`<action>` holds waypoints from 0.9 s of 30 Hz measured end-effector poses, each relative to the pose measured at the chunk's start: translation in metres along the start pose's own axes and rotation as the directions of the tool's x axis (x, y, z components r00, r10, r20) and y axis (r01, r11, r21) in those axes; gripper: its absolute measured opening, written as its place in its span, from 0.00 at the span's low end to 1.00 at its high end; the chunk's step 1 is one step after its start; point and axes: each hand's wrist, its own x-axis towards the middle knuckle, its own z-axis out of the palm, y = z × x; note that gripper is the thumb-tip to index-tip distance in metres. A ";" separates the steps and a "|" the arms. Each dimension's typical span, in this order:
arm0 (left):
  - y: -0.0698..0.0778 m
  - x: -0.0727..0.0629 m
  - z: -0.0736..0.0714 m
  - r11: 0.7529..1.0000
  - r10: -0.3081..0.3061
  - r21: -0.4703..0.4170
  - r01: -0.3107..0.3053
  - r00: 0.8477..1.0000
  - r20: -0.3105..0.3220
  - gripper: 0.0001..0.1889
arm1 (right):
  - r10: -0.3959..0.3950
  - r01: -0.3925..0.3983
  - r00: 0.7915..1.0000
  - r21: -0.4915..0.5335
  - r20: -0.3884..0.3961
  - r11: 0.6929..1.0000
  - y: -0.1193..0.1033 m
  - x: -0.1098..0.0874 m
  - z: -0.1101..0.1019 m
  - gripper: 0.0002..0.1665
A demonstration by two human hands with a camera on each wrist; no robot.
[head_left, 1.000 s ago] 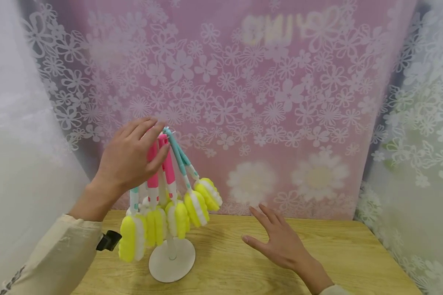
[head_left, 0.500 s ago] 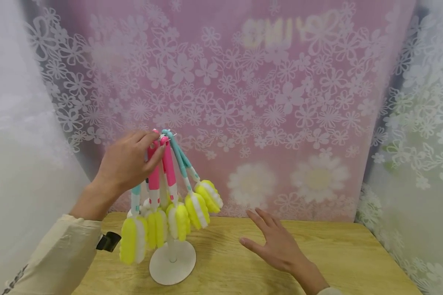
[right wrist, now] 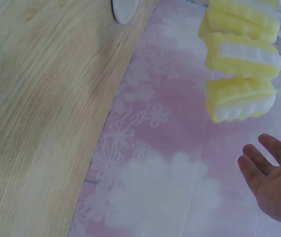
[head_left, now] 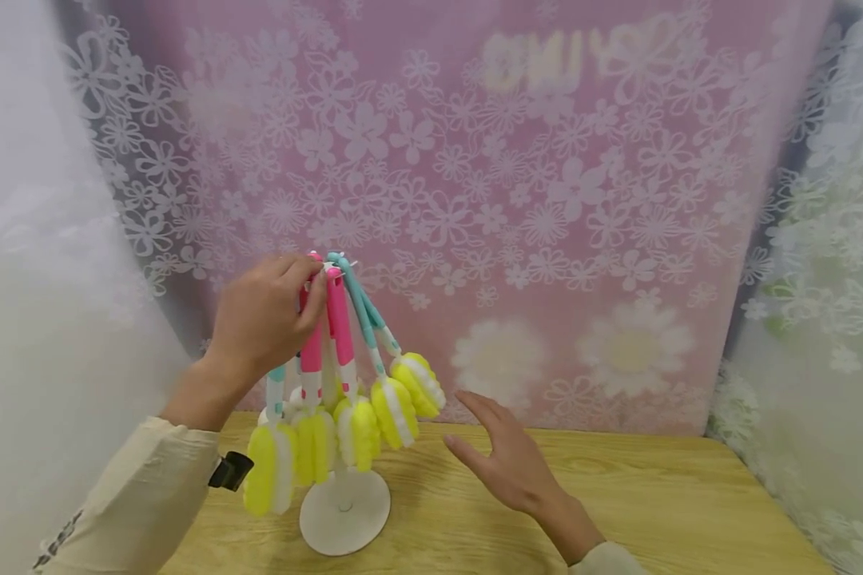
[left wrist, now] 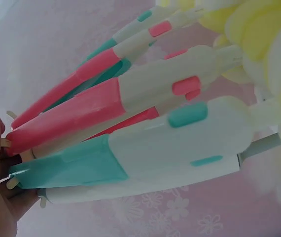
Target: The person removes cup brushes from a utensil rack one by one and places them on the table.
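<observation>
Several sponge brushes [head_left: 357, 431] with yellow-and-white heads and pink or teal handles hang from small pegs at the top of a white stand [head_left: 344, 523]. My left hand [head_left: 266, 315] is up at the handle tops on the stand's left side. In the left wrist view its fingers [left wrist: 23, 202] curl behind the end of the nearest teal-handled brush [left wrist: 140, 158], and the head view hides that handle end behind the hand. To the right of the brush heads, my right hand [head_left: 507, 463] hovers with spread fingers, touching nothing.
The stand's round base rests on a wood-grain table [head_left: 662, 495]. A pink curtain with white flowers [head_left: 460, 200] hangs right behind the table, and pale sheets flank both sides. A black clip [head_left: 231, 471] sits at my left cuff.
My left hand has come down slightly at the handle tops, its fingers more curled. My right hand has moved left, nearer the brush heads. The head view has shifted a little.
</observation>
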 end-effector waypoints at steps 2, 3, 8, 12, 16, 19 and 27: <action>-0.002 -0.002 0.002 1.000 -0.003 0.007 0.004 0.999 -0.036 0.12 | -0.013 0.013 1.000 0.081 -0.003 0.997 -0.006 0.004 0.003 0.34; -0.002 -0.003 0.003 1.000 -0.002 0.009 0.003 0.998 -0.055 0.12 | -0.018 0.018 1.000 0.121 -0.002 0.993 -0.009 0.006 0.005 0.33; -0.004 -0.005 0.010 1.000 0.003 0.027 0.001 0.989 -0.150 0.14 | -0.038 0.036 0.999 0.301 0.001 0.953 -0.021 0.016 0.013 0.30; -0.003 -0.005 0.016 0.998 -0.033 0.040 0.042 0.982 -0.187 0.17 | -0.067 0.069 0.998 0.396 -0.018 0.916 -0.032 0.027 0.019 0.28; -0.002 -0.006 0.021 0.995 -0.078 0.038 0.088 0.973 -0.219 0.17 | -0.106 0.105 0.994 0.447 -0.024 0.888 -0.045 0.042 0.021 0.27; -0.002 -0.008 0.023 0.994 -0.087 0.038 0.099 0.965 -0.249 0.17 | -0.116 0.112 0.993 0.454 -0.021 0.884 -0.058 0.057 0.021 0.27; 0.000 -0.005 0.032 0.992 -0.071 0.075 0.097 0.952 -0.298 0.22 | -0.087 0.100 0.995 0.537 -0.050 0.838 -0.090 0.089 0.019 0.27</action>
